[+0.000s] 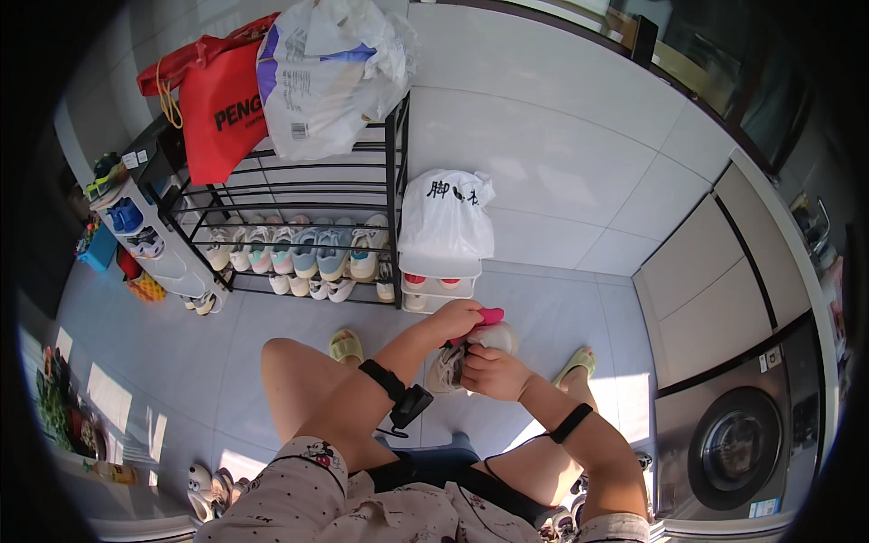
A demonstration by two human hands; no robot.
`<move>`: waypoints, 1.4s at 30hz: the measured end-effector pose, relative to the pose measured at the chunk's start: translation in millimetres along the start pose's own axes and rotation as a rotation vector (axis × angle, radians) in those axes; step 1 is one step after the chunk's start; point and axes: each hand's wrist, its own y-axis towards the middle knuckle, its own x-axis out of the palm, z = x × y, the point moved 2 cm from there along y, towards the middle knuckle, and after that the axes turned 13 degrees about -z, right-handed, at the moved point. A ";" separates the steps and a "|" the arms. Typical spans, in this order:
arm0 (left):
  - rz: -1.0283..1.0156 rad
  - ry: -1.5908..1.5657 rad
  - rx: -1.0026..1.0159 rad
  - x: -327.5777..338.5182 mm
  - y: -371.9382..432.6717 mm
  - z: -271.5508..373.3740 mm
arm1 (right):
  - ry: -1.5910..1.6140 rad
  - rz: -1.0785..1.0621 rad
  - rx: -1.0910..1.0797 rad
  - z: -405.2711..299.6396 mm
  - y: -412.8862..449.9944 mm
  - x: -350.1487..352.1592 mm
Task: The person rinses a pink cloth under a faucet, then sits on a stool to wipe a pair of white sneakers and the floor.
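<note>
Between my knees, both hands meet over a pair of white shoes. My left hand [456,322] is closed around a bright pink item [491,315], perhaps a cloth or brush; the fingers cover most of it. It lies against a white shoe [499,336]. My right hand [497,373] grips the near side of that shoe, fingers curled over its edge. Just left of the right hand, a laced off-white sneaker [445,372] shows, partly hidden; I cannot tell whether it touches the floor.
A black metal shoe rack [392,203] holds rows of sneakers, with a red bag [220,108] and a plastic bag [326,81] on top. Beside it, a white bag [448,217] sits on clear shoe boxes [441,282]. A washing machine [736,441] stands right. Green slippers [346,346] are on my feet.
</note>
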 end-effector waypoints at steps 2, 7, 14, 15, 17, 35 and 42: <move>-0.132 0.219 -0.009 15.2 3.3 13.4 | 0.009 -0.049 0.014 -4.6 -0.2 14.7; -0.131 0.037 0.170 -1.1 -6.3 35.4 | 0.337 -0.104 0.404 6.0 -17.7 38.2; 0.404 -0.667 0.369 -108.0 -25.9 -34.3 | 1.622 0.342 1.676 39.5 -72.0 69.7; 0.495 -0.633 0.272 -115.3 -29.3 -50.7 | 1.634 0.343 1.672 42.2 -65.0 68.3; 0.469 -0.704 0.187 -107.2 -21.5 -87.8 | 2.102 0.786 1.575 45.8 -43.9 61.2; 0.477 -1.233 -0.077 -59.1 19.1 -169.4 | 2.088 0.661 1.968 -19.2 -33.3 212.5; 0.804 -1.232 -0.185 -129.9 5.6 -188.2 | 1.444 -0.344 1.603 -39.7 1.8 289.5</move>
